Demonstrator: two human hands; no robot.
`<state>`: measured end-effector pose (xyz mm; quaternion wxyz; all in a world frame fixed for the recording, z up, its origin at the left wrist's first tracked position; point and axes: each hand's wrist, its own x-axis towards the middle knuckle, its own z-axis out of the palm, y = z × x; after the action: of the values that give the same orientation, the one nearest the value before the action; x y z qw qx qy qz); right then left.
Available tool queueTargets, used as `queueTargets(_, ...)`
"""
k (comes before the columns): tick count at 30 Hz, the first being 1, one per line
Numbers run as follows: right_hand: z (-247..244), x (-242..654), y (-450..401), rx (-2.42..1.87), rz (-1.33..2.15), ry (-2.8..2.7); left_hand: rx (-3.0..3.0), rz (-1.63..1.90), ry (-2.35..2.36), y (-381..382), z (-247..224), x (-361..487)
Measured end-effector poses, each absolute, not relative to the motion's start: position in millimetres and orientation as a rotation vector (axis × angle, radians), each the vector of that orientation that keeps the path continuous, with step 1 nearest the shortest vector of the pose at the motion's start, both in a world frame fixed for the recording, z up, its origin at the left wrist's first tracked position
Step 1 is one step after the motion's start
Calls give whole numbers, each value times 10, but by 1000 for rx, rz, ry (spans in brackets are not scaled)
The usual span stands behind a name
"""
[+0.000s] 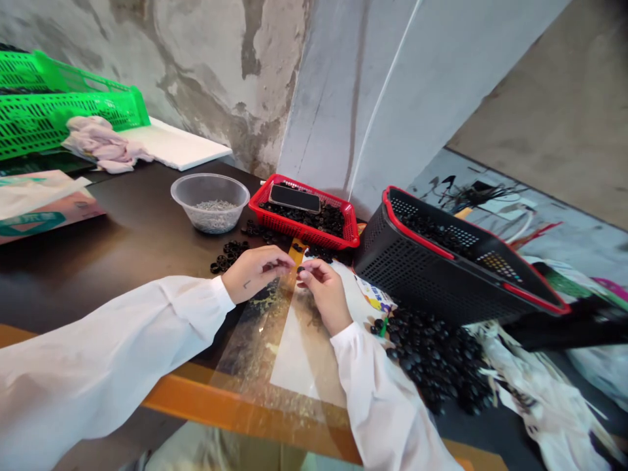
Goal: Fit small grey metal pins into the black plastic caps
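Our right hand [326, 294] pinches a small black part [300, 269], left hand [252, 273] curled against it; a large heap [432, 360] lies right, more in the red tray [294, 229].

Back left corner of the desk [132, 229]: stacked crates [63, 121], a cloth [101, 144] before them, and a foam board [186, 145] to their right. Left edge: a packet [39, 206]. Back edge, centre: a bowl [210, 219], then a shallow basket [299, 229] holding a phone [294, 198]. Before the bowl: scattered pieces [228, 255]. Far right: a tilted basket [432, 275], with a heap of pieces [432, 360] before it.
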<state>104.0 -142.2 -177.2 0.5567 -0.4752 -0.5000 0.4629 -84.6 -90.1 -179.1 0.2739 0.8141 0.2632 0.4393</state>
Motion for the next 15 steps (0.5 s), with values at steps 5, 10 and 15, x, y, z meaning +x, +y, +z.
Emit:
queueTargets(5, -1758, 1022, -1464, -1048, 1145, -1106, 2009, 1135, 697, -913, -1773, -857)
queueTargets(10, -1730, 1009, -1492, -1073, 1211, -1109, 1605, 1092, 739, -926, -1757, -842)
queueTargets(15, -1714, 959, -1524, -1063, 1242, -1099, 1798, 1258, 660, -963, -1752, -828)
